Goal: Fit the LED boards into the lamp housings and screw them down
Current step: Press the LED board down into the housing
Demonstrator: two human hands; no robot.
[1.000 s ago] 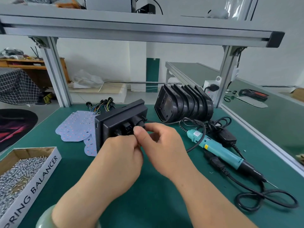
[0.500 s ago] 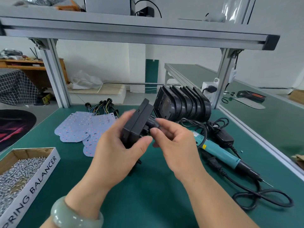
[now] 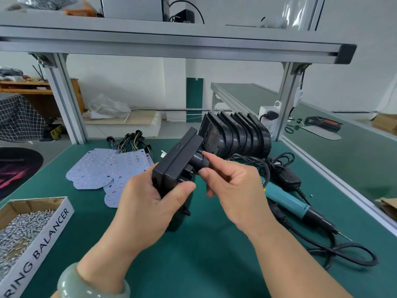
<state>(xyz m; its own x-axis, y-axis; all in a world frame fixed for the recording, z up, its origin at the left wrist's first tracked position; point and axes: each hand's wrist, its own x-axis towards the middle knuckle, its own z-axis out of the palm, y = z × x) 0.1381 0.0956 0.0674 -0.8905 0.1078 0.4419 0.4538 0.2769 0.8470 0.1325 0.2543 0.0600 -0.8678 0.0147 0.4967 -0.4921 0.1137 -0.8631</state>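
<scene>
I'm seeing LED boards (image 3: 101, 168) lying fanned on the green desk (image 3: 204, 254) behind the hands, stacked housings (image 3: 236, 136) standing beyond, and an electric screwdriver (image 3: 290, 203) lying at right. A cardboard box (image 3: 64, 214) is holding loose screws (image 3: 21, 229). My left hand (image 3: 148, 207) is gripping a lamp housing (image 3: 176, 164) above the desk, and my right hand (image 3: 234, 188) is pinching the stub (image 3: 198, 162) on its back.

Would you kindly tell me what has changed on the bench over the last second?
The left hand gripped the lamp housing, lifted it and turned it edge-on; the right hand stays pinching the black plug on its back. LED boards, stacked housings, screwdriver and screw box stayed put.
</scene>
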